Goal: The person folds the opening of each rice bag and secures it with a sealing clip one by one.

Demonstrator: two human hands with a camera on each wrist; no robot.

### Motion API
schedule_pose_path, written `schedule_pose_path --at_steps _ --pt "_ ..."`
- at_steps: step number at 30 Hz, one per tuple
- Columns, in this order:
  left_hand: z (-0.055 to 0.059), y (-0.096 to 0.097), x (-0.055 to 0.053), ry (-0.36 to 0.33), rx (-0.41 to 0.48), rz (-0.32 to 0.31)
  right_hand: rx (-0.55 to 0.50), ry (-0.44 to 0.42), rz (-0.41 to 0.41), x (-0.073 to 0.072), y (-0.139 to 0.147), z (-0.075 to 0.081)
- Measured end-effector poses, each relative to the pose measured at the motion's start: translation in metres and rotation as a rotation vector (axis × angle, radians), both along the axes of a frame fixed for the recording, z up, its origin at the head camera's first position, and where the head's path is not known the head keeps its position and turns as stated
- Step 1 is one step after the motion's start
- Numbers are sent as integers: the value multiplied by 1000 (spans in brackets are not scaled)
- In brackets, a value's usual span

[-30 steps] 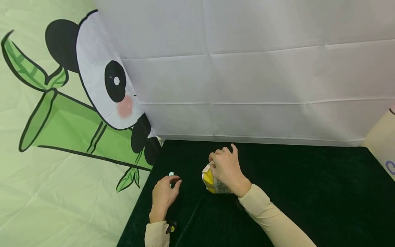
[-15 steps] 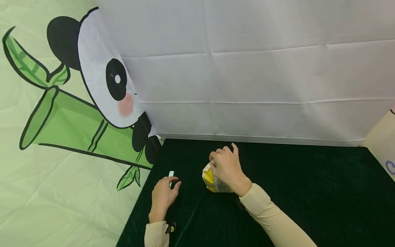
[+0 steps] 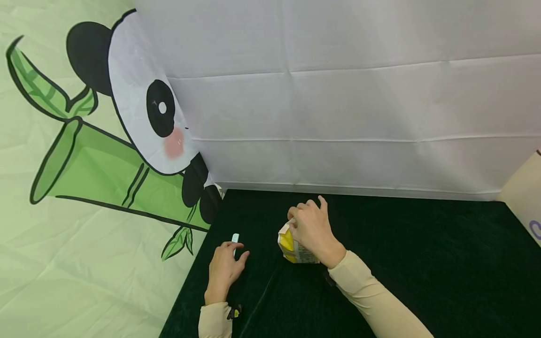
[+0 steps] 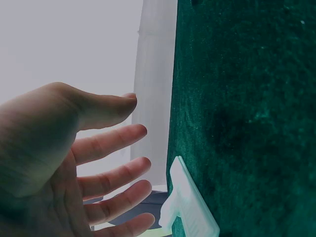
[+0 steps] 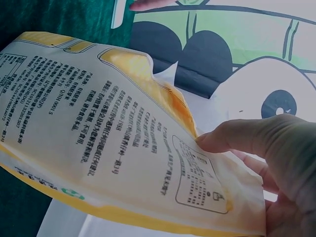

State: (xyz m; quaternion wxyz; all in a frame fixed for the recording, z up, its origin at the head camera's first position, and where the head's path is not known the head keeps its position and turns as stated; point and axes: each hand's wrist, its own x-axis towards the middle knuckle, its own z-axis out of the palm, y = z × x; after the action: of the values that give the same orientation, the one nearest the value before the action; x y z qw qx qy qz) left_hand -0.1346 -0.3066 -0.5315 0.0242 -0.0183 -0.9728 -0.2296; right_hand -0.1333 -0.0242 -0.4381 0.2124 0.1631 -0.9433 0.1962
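Observation:
A white and yellow food packet (image 3: 288, 243) with printed text stands on the dark green cloth. My right hand (image 3: 313, 232) pinches its top edge; in the right wrist view the thumb presses on the printed side of the packet (image 5: 113, 118), and the other fingers are partly hidden behind it. To the left lies a pale mint plastic bag clip (image 3: 235, 238), partly covered by my left hand (image 3: 225, 270) in the head view. The left wrist view has that hand (image 4: 94, 163) with fingers spread and nothing between them, the clip (image 4: 193, 205) just past the fingertips.
Dark green cloth (image 3: 405, 263) covers the table. A white sheet (image 3: 346, 108) hangs along its back edge. On the left is a pale green backdrop (image 3: 101, 263) with a printed panda. A cream panel (image 3: 524, 197) borders the right side.
The left thumb and fingers have parted slightly beside the clip, and a bit more of the clip shows. My right hand keeps its pinch on the packet, almost still.

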Motion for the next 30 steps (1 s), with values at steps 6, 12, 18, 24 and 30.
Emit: schedule_pose_path --at_steps 6,12,18,24,30 --pt "-1 -2 1 -15 -2 13 -15 -20 3 0 0 1" --pt "-5 -3 1 -22 -1 22 -25 -21 10 0 1 0" --pt "-5 -3 3 -33 3 28 -21 -16 13 -1 2 -2" --pt "-5 -2 2 -37 -1 28 -21 -19 10 -2 3 -1" --pt "-5 -5 0 -46 -16 55 -19 -23 9 -2 4 0"
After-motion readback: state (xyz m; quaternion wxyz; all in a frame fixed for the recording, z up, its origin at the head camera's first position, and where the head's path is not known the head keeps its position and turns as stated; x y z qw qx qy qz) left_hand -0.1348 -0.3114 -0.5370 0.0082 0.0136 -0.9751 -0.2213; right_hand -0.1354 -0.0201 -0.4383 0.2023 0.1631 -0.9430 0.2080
